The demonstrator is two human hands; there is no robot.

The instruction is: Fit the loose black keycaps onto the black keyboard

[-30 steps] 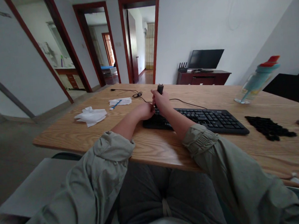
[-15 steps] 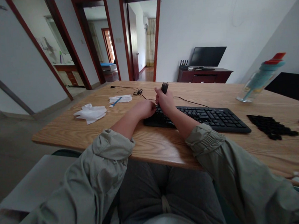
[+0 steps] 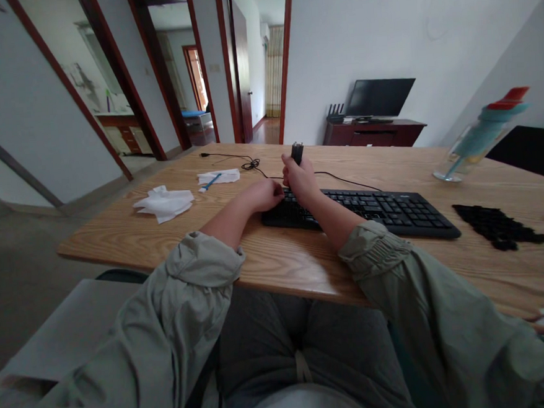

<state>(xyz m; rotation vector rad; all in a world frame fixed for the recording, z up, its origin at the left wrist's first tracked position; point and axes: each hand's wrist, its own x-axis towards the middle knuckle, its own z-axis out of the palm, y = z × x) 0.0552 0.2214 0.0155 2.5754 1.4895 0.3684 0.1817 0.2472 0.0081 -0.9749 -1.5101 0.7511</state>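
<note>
**Two hands at the left end of a black keyboard**

The right hand (image 3: 300, 178), just above the middle of the frame, is closed around a small dark tool (image 3: 297, 153) whose top sticks up out of the fist (too small to say just what it is). The hand hovers over the left end of the black keyboard (image 3: 384, 210), which lies across the middle of the wooden table (image 3: 285, 265). The left hand (image 3: 266, 196) sits just to the left of it, fingers curled at the keyboard's left edge; whether they hold anything cannot be told.

A thin black cable (image 3: 245, 164) runs from behind the hands toward the upper left of the table. Left of the hands lie a crumpled white tissue (image 3: 164, 203) and, farther back, a smaller white sheet with a blue stick (image 3: 211, 183) on it. At the right of the frame a heap of loose black keycaps (image 3: 500, 227) lies beside the keyboard, and a teal bottle (image 3: 481, 136) with a red lid stands behind them.
</note>
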